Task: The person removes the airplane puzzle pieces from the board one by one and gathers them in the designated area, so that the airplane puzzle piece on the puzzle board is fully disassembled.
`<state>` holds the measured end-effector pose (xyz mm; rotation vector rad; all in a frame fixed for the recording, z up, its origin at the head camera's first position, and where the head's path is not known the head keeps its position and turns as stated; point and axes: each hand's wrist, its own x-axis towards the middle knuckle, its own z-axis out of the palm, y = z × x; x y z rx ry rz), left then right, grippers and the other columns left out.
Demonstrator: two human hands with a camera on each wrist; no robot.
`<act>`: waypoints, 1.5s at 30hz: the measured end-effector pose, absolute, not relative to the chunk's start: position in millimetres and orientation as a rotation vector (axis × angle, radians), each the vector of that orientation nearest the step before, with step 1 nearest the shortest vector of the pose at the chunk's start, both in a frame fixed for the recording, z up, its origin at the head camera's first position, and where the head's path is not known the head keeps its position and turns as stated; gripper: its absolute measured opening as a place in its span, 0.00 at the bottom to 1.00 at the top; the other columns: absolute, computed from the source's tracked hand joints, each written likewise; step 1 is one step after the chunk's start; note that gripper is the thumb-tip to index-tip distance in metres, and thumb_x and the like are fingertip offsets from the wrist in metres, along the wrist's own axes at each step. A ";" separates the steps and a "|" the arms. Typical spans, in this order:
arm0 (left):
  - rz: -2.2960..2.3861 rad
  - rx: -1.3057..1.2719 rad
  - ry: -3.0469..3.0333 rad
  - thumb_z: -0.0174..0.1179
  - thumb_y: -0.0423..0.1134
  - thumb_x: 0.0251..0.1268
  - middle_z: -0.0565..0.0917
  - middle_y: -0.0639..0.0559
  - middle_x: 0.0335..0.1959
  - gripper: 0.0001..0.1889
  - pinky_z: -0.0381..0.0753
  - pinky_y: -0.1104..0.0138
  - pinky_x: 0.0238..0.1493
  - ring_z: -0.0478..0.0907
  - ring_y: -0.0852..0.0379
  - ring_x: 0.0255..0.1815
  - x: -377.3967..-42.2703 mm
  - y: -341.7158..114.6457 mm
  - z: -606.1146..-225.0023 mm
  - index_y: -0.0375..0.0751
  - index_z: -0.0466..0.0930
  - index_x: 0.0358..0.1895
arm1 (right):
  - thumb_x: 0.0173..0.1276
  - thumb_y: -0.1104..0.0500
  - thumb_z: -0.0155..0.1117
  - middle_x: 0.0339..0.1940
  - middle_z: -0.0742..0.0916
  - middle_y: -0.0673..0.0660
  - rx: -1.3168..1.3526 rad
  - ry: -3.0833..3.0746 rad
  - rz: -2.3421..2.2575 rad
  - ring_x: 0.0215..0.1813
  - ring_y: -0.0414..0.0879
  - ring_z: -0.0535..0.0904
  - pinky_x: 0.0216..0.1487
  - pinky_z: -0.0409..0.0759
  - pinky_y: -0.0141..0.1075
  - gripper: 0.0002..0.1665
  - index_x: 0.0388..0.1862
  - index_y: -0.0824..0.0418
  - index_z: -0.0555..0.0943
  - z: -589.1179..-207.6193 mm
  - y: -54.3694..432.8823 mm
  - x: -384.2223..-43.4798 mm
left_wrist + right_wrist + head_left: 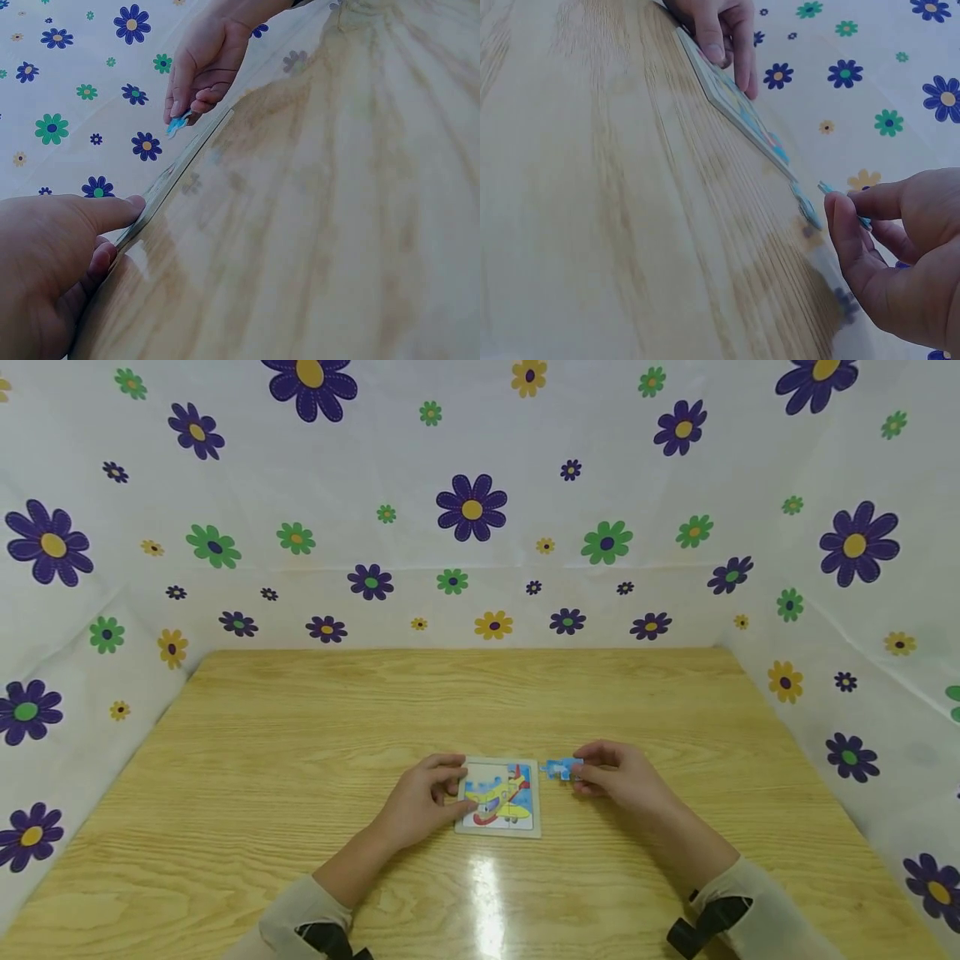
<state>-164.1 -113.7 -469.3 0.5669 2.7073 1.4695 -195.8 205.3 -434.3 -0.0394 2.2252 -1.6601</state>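
A square wooden jigsaw puzzle [498,833] with a yellow airplane picture lies flat on the table; its upper left part looks pale. My left hand [423,802] grips the puzzle's left side, thumb over the lower left of the frame and fingers along the edge. In the left wrist view the thumb [112,213] rests on the frame's rim. To the right of the puzzle, my right hand [618,777] pinches a small blue puzzle piece [865,223] between thumb and fingertips. Another blue piece [805,207] lies on the table between the puzzle and these fingertips.
The wood-grain table [337,710] extends around the puzzle on all sides. A white cloth [405,460] printed with purple, green and yellow flowers stands behind it and along both sides. Light reflects off the tabletop in front of the puzzle.
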 end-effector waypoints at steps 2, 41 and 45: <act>1.467 0.570 2.706 0.76 0.38 0.54 0.79 0.45 0.61 0.25 0.76 0.75 0.30 0.73 0.62 0.33 -164.3 -113.5 -468.9 0.29 0.83 0.54 | 0.74 0.65 0.61 0.48 0.83 0.62 -0.036 2.226 -1.668 0.41 0.44 0.86 0.44 0.86 0.33 0.20 0.60 0.74 0.74 -434.5 210.5 -196.0; 1.466 0.557 2.698 0.76 0.37 0.54 0.80 0.45 0.59 0.26 0.75 0.74 0.30 0.73 0.60 0.32 -164.3 -112.2 -466.6 0.29 0.82 0.56 | 0.66 0.59 0.71 0.46 0.81 0.61 0.034 2.417 -1.581 0.38 0.41 0.83 0.40 0.86 0.31 0.23 0.57 0.69 0.81 -433.5 208.8 -203.7; 1.466 0.548 2.694 0.75 0.36 0.54 0.79 0.45 0.60 0.26 0.76 0.74 0.31 0.73 0.61 0.32 -163.1 -112.7 -465.7 0.29 0.82 0.56 | 0.66 0.60 0.71 0.43 0.82 0.60 -0.096 2.396 -1.525 0.40 0.43 0.83 0.41 0.86 0.32 0.21 0.56 0.68 0.82 -429.7 187.5 -202.1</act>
